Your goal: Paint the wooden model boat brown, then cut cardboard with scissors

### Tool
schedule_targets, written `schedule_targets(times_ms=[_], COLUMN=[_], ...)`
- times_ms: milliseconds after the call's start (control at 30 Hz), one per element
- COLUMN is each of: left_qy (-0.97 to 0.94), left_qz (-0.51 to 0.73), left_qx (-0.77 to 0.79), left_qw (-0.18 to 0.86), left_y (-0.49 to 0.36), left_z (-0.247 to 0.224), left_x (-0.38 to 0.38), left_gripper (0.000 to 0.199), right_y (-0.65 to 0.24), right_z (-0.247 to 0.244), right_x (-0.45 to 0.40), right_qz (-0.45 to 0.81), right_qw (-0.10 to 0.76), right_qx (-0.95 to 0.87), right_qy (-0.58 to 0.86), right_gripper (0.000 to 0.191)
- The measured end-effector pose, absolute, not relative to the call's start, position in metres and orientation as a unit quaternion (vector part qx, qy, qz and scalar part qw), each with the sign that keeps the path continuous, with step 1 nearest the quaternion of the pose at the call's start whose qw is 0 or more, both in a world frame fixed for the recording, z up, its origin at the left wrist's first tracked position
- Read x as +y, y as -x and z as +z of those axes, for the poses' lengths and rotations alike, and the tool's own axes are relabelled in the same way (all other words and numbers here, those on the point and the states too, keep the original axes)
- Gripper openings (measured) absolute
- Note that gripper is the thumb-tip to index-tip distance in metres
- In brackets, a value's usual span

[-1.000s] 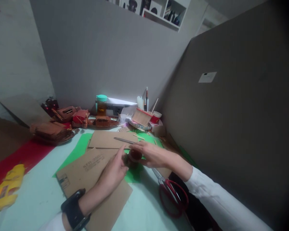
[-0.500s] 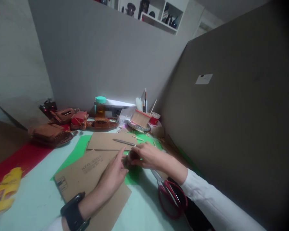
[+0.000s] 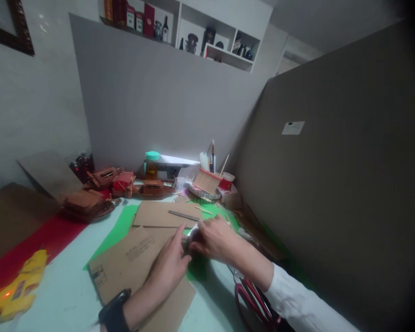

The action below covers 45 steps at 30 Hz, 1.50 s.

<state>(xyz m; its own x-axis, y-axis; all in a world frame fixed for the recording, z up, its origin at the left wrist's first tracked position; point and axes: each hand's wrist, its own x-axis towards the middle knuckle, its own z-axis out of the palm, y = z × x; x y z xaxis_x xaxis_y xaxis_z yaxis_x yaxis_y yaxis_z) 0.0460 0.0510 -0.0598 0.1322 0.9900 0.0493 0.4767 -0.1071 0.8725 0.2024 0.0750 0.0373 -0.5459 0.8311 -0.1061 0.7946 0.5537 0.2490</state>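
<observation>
A small ring-shaped roll with a pale rim (image 3: 193, 233) sits between my two hands above the green sheet; it looks like tape, but the fingers cover much of it. My right hand (image 3: 216, 237) is closed around its right side. From the left, the fingers of my left hand (image 3: 171, 258) meet it, with the thumb lower and a little apart. Under my left forearm lies a printed cardboard sheet (image 3: 124, 267). Beyond the hands, a slim grey bar-like tool (image 3: 183, 215) rests on another cardboard piece (image 3: 152, 213). Red-handled scissors (image 3: 251, 299) lie beneath my right forearm.
A yellow glue gun (image 3: 20, 286) with an orange light lies at the left. Brown model boats (image 3: 154, 188) and a teal-lidded jar (image 3: 152, 165) stand at the back, beside a stick-sided box (image 3: 207, 180) and a red cup (image 3: 227, 181). Grey panels (image 3: 166, 106) enclose the table.
The camera view has tilted up and shifted, so the table appears lower and more shelf shows. Both hands stay together at the roll, whose pale rim now shows more.
</observation>
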Motion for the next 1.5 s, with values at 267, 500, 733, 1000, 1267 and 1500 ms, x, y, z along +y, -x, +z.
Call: schedule_targets(times_ms=[267,500,733,1000,1267,1500], left_qy=[-0.657,-0.653,-0.643,-0.621,-0.587,-0.569], left_qz=[0.361,0.379,0.394,0.423,0.461,0.480], left_qx=[0.554,0.536,0.521,0.492,0.474,0.480], left_qw=[0.362,0.379,0.400,0.440,0.468,0.464], left_y=[-0.046,-0.046,-0.048,-0.048,-0.054,-0.056], left_z=[-0.063,-0.071,-0.075,-0.076,-0.085,-0.086], left_x=[0.053,0.056,0.055,0.055,0.054,0.053], left_gripper=[0.068,0.068,0.075,0.071,0.071,0.072], right_y=[-0.212,-0.196,-0.205,-0.211,-0.206,-0.194], right_z=[0.045,0.030,0.040,0.027,0.004,0.002], right_x=[0.071,0.062,0.058,0.053,0.045,0.046], right_qz=[0.048,0.067,0.068,0.063,0.080,0.069], right_qw=[0.121,0.100,0.110,0.064,-0.009,-0.015], right_qx=[0.890,0.840,0.849,0.868,0.837,0.785], right_qy=[-0.438,-0.530,-0.512,-0.489,-0.541,-0.615], right_gripper=[0.034,0.042,0.049,0.040,0.039,0.049])
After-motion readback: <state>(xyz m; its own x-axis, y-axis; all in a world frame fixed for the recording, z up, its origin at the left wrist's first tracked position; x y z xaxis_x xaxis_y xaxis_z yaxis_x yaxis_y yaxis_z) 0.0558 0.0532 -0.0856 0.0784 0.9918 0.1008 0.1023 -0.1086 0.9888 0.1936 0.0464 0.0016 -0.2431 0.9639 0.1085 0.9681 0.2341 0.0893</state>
